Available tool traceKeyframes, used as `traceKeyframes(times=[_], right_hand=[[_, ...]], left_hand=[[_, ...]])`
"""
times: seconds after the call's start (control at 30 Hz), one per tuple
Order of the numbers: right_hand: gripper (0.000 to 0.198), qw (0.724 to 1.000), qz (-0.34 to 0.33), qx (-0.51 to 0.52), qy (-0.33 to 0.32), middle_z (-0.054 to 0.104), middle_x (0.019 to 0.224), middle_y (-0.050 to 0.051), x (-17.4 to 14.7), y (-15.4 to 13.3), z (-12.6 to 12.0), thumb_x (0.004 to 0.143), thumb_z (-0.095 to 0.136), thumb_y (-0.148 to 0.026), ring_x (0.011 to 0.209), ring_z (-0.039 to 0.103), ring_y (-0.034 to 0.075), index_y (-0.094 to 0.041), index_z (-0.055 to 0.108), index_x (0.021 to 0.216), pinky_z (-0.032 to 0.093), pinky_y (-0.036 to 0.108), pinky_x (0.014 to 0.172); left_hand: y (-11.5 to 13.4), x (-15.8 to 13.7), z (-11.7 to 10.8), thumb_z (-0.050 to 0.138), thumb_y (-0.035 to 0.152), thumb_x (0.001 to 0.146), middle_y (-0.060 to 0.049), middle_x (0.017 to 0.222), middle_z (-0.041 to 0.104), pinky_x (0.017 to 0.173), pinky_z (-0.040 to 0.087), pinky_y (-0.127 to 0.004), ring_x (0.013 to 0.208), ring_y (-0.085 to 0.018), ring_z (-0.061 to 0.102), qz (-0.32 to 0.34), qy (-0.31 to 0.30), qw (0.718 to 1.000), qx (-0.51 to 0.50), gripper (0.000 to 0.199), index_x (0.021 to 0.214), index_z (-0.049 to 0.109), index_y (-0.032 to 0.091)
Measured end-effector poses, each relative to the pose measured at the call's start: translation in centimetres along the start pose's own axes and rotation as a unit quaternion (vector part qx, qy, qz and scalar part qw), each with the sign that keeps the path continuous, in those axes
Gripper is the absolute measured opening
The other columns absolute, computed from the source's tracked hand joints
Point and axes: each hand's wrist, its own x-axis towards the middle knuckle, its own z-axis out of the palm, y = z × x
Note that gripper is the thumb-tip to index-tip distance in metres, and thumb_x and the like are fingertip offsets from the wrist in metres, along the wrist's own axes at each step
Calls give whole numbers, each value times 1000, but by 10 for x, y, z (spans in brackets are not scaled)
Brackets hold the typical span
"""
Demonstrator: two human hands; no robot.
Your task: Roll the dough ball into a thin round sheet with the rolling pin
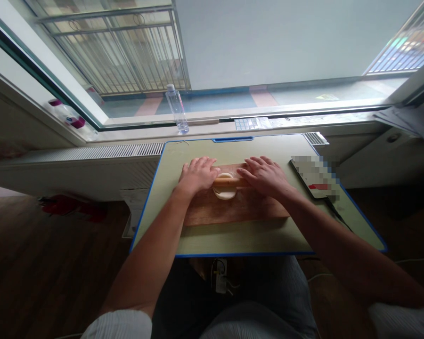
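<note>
A light wooden rolling pin (229, 182) lies crosswise over a round piece of white dough (225, 193) on a reddish-brown wooden board (233, 211). My left hand (199, 173) is closed over the pin's left end, thumb toward the dough. Over the right end, my right hand (265, 173) is closed in the same way, its fingers pointing forward. Both palms hide the pin's ends. The dough shows in front of and behind the pin, between the two hands.
The board sits on a small pale-green table with a blue edge (229, 242). At right lies a phone (313, 176) with a cable (339, 216). On the windowsill stand a clear bottle (177, 109) and a purple-capped bottle (69, 115). A radiator (102, 153) runs below.
</note>
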Motion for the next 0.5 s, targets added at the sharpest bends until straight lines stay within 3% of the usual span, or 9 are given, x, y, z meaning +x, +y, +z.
traceKeyframes(times=[0.5], right_hand=[[80, 999, 6, 22, -27, 51, 176, 9, 28, 9, 2, 110, 36, -77, 163, 41, 36, -24, 58, 166, 34, 55, 132]], left_hand=[[-5, 22, -4, 35, 61, 111, -3, 185, 36, 139, 26, -59, 170, -31, 33, -2, -42, 999, -24, 68, 173, 45, 33]])
